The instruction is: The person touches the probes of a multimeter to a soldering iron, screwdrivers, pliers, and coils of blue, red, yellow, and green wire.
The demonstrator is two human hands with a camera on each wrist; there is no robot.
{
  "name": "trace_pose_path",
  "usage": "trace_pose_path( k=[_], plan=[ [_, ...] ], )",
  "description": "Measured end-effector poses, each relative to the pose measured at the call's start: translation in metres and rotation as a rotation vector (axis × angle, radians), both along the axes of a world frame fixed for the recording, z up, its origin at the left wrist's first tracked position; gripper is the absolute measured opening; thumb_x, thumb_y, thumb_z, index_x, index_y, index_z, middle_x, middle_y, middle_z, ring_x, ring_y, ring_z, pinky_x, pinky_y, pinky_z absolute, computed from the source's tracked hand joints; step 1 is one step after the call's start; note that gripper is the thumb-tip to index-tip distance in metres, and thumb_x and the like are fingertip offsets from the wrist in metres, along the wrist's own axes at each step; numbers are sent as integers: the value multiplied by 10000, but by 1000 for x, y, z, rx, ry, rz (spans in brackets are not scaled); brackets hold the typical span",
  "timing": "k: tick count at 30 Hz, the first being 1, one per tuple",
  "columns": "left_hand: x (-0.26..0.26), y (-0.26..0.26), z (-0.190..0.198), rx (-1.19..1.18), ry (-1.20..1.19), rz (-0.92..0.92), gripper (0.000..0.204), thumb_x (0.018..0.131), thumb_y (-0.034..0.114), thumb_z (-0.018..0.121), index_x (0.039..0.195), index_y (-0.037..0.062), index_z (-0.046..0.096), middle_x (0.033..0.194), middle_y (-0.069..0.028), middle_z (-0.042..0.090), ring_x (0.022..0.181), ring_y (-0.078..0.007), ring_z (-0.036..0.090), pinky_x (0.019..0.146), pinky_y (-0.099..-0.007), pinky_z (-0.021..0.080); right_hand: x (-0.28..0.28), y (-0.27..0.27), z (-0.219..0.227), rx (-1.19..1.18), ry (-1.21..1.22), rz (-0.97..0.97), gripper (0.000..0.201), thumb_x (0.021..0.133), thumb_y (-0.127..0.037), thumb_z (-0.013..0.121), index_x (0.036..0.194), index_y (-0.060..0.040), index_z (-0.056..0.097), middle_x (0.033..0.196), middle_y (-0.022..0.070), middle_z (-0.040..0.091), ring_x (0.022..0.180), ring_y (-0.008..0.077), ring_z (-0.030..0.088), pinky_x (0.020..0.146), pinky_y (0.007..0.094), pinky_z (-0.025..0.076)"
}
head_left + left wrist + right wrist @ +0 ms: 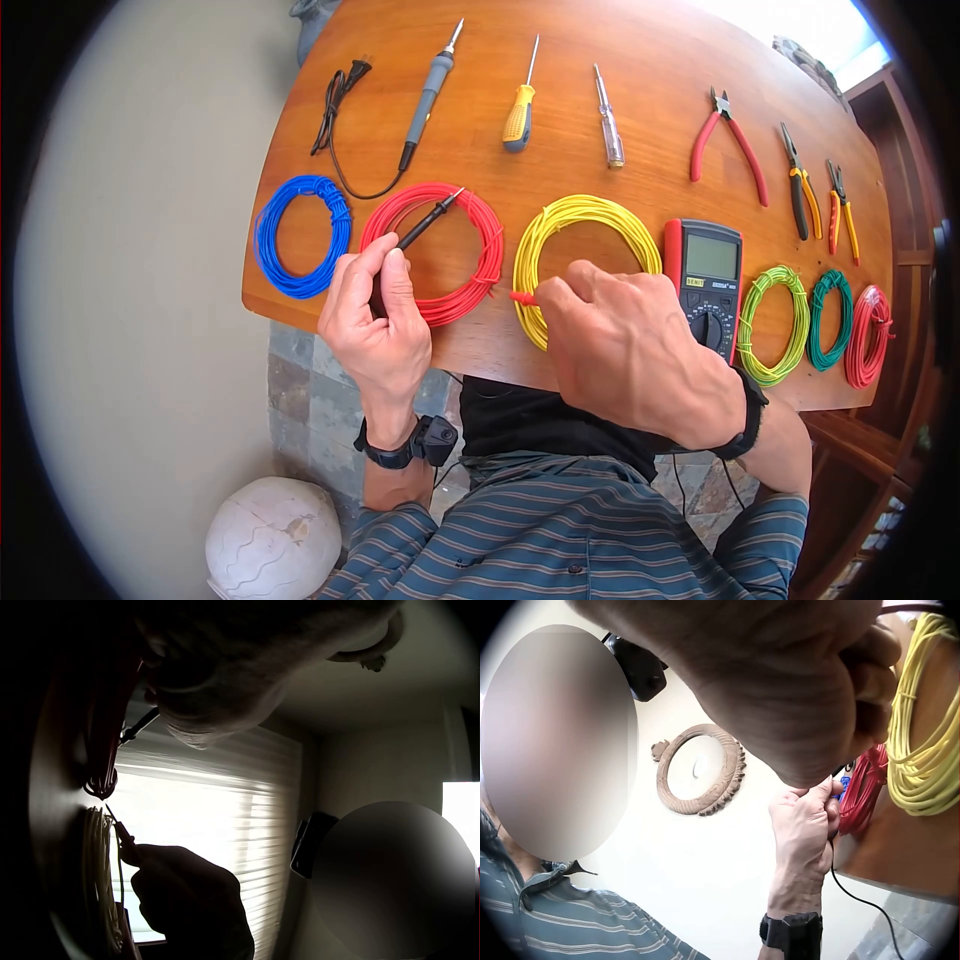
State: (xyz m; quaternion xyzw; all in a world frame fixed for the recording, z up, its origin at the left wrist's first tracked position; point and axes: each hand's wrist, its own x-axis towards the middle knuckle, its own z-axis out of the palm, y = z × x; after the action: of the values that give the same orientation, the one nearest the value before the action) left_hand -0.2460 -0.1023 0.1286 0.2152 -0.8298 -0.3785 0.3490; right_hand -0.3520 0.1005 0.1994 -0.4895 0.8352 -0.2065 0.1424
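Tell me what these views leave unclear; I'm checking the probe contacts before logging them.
- Red probe tip: head view, hidden under the right hand; left wrist view, too dark.
- Black probe tip: head view, too small to tell whether it touches the red coil.
- Meter screen: head view, reading too small; dial partly hidden by the right hand.
- Left hand grip: right wrist view, only partly shown.

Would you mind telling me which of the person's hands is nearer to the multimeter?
Right. The right hand holds a red probe at the yellow wire coil, right beside the multimeter. The left hand holds a black probe over the red wire coil, farther away.
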Motion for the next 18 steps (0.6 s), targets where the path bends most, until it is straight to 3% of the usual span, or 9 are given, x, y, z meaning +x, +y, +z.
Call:
trace_pose_path(
  k=[10,12,18],
  plan=[
    [-1,1,1,-3,-15,-2,170,1051,11,658,1181,-64,738,937,-54,660,837,-93,604,712,-231,473,4,-4,-6,-5,8,30,291,787,-97,716,1026,63,670,891,232,686,690,379,724,570,480,544],
    [-4,0,-2,-42,56,10,115,1003,-13,700,1100,-54,748,854,-94,669,728,-157,635,627,-291,492,4,-5,-6,-2,3,32,293,788,-97,715,1032,60,670,893,234,688,691,380,724,572,481,545],
    [-3,-1,-4,-52,58,7,117,1000,-18,702,1101,-55,747,855,-95,671,730,-159,642,633,-290,499,4,-4,-2,22,-20,31,288,789,-97,709,1029,58,672,906,245,692,700,383,726,580,483,550]
  ],
)
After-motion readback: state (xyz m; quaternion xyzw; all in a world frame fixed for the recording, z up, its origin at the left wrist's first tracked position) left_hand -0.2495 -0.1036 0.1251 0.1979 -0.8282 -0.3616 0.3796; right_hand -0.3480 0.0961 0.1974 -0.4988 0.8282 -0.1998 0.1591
